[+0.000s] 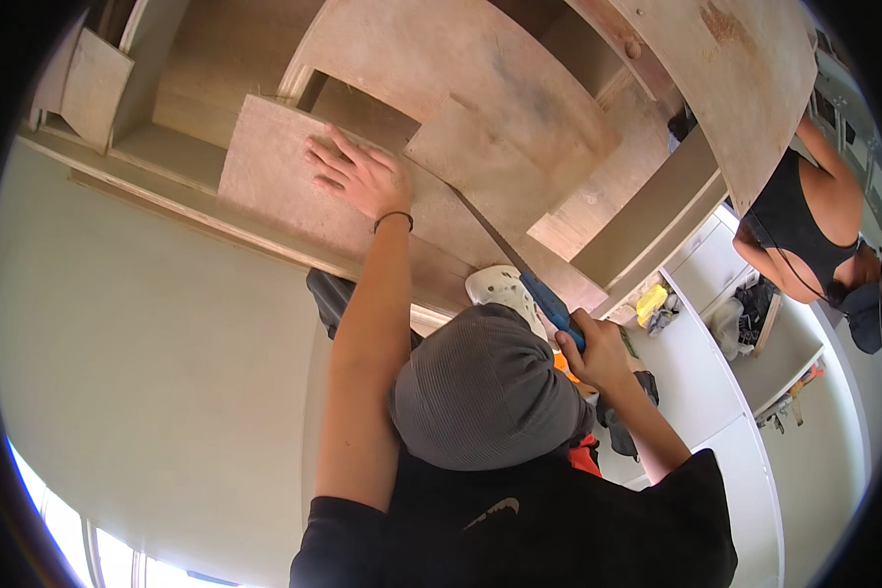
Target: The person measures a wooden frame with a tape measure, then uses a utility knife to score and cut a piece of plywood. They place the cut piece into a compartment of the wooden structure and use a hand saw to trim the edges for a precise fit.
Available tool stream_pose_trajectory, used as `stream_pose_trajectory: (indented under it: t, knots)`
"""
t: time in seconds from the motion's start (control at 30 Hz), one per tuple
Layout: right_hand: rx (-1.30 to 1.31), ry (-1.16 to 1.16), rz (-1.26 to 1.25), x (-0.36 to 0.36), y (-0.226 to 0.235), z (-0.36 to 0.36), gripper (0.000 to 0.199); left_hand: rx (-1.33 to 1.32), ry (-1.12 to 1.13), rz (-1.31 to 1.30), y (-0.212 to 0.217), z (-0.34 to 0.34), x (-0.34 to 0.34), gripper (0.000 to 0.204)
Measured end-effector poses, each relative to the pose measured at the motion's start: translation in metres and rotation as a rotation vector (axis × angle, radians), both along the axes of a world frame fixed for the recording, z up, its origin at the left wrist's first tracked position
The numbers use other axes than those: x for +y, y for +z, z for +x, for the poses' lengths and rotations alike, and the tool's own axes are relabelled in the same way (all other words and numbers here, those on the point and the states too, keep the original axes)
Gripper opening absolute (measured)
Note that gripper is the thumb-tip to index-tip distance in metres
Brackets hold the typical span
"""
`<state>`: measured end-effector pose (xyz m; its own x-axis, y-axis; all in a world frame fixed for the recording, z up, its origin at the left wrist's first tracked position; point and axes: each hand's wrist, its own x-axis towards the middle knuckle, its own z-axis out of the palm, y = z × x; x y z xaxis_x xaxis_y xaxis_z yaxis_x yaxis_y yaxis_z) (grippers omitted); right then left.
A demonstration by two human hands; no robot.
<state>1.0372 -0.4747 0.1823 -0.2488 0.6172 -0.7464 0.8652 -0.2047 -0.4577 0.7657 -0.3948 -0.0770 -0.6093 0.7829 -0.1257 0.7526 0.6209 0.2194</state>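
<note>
My left hand (361,178) lies flat, fingers spread, on a pale plywood board (265,162). A dark band circles that wrist. My right hand (598,351) is wrapped round the blue handle of a narrow-bladed handsaw (500,240). The saw slants up and to the left, its blade over the board and its tip to the right of my left hand. Whether the teeth are in the wood, I cannot tell. My bent knee in grey ribbed cloth (485,387) sits between my arms, with a white clog (505,289) just beyond it.
Open wooden cabinet framing (167,162) and a curved plywood panel (441,49) stand beyond the board. Another large panel (735,88) juts in at upper right. A person in a black top (828,211) is near a ladder (853,118). White shelving (696,382) holds bags and tools.
</note>
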Motion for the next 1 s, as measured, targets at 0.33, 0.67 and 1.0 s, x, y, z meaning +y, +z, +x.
stream_pose_trajectory:
  t: [0.33, 0.67, 1.0]
  knots:
    - [0.107, -0.126, 0.073, 0.031, -0.167, -0.071, 0.048, 0.012, -0.001, -0.017, -0.003, 0.0, -0.002, 0.062]
    - [0.127, -0.104, 0.14, 0.045, -0.147, -0.08, 0.049, -0.001, 0.034, 0.06, 0.0, -0.006, 0.001, 0.055]
    - [0.127, 0.013, 0.253, 0.071, -0.159, -0.108, 0.052, -0.057, 0.151, 0.187, -0.006, -0.011, 0.005, 0.057]
